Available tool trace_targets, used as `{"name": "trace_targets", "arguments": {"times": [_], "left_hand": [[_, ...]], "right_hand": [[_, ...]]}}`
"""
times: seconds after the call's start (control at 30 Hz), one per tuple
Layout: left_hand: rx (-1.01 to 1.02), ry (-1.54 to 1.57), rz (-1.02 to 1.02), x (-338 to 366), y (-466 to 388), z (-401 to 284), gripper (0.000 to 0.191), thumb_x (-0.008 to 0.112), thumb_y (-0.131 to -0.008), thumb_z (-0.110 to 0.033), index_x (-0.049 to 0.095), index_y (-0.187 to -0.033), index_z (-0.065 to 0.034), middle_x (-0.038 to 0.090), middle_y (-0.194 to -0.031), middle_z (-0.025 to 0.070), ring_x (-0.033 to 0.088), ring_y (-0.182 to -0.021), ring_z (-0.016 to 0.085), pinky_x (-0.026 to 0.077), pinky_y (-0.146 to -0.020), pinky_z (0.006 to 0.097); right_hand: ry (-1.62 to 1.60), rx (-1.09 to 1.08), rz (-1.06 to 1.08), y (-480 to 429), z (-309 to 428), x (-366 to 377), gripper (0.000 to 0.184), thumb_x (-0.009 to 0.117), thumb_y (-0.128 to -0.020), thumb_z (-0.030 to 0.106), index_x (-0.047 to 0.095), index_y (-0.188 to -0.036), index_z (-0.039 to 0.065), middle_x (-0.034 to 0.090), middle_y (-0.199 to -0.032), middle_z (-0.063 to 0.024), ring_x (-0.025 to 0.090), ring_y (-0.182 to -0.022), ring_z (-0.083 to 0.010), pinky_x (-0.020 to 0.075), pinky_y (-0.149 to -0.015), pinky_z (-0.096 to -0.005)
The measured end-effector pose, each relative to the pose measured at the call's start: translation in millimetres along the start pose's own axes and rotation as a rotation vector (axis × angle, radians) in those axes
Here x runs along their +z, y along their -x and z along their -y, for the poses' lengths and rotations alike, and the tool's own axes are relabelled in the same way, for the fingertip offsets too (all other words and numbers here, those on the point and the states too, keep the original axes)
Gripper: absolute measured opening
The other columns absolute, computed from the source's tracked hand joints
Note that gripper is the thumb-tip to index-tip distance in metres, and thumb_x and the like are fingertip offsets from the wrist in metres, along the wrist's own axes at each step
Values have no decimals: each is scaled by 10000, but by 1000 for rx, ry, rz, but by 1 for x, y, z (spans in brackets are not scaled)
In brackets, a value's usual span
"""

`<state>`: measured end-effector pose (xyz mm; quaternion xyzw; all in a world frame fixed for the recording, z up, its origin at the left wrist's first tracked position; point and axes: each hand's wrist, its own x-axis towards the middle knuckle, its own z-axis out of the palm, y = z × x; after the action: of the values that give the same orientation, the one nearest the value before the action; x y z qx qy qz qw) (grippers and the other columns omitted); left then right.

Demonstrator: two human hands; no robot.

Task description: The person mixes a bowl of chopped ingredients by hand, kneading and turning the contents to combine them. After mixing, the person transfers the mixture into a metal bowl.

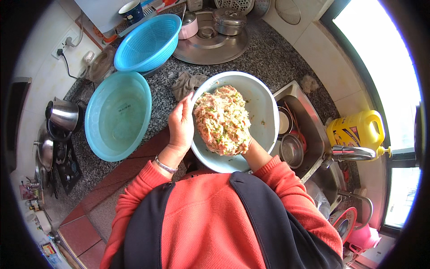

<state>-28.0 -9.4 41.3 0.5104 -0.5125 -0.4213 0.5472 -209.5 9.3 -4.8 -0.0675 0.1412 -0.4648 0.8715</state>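
A pale blue-white basin (265,111) is in front of my body, tilted a little. Inside it sits a large lump of minced meat (221,119), pink and flecked with chopped green bits. My left hand (180,126) grips the basin's left rim, thumb up along the edge and fingers hidden behind the wall. From the lower right, my right hand (250,146) reaches into the basin and supports the lump. The mince covers its fingers. Smears of meat and green specks cling to the basin's inner right side.
A turquoise basin (117,117) of clear liquid stands left on the granite counter, below a blue colander (147,43). A crumpled grey cloth (188,84) lies behind my left hand. Right are a steel sink (314,134) with bowls, a tap (352,153) and a yellow jug (356,129).
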Motion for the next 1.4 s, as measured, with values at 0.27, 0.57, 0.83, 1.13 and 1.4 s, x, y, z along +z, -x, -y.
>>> {"name": "trace_targets", "arguments": {"times": [0.27,0.57,0.83,1.13,1.4], "left_hand": [[-58,-34,-82,-7,-16,24,384,455,-1023,-303,640,-1177,-3,698,-1072,127,645,-982,166,490,-875,296],[-42,-67,-73,-7,-24,44,347,483,-1006,-279,664,-1130,-10,714,-987,135,663,-883,166,503,-808,301],[-86,-46,-58,-10,-24,56,361,468,-998,-283,668,-1063,10,711,-902,116,642,-799,151,497,-745,307],[-90,-6,-113,-16,-23,78,356,474,-995,-279,664,-1070,14,706,-897,150,659,-803,179,495,-743,311],[-118,-89,-138,-16,-21,79,354,495,-990,-291,663,-1080,7,703,-935,176,676,-840,200,497,-759,318]], "right_hand": [[-15,-9,-7,11,10,-5,527,434,-987,430,486,-1346,47,556,-1321,-147,570,-1163,-281,464,-1000,-447],[-6,18,3,19,12,6,590,438,-964,494,484,-1349,50,548,-1329,-151,559,-1173,-296,451,-1008,-465],[14,34,26,19,20,22,646,441,-943,552,482,-1352,53,541,-1336,-154,550,-1183,-309,439,-1014,-480],[75,-20,38,26,51,54,710,445,-920,617,480,-1355,57,534,-1343,-158,539,-1193,-324,426,-1021,-498],[437,-300,-238,39,85,63,766,420,-904,673,502,-1302,24,578,-1251,-160,547,-1167,-292,435,-1007,-453]]}}
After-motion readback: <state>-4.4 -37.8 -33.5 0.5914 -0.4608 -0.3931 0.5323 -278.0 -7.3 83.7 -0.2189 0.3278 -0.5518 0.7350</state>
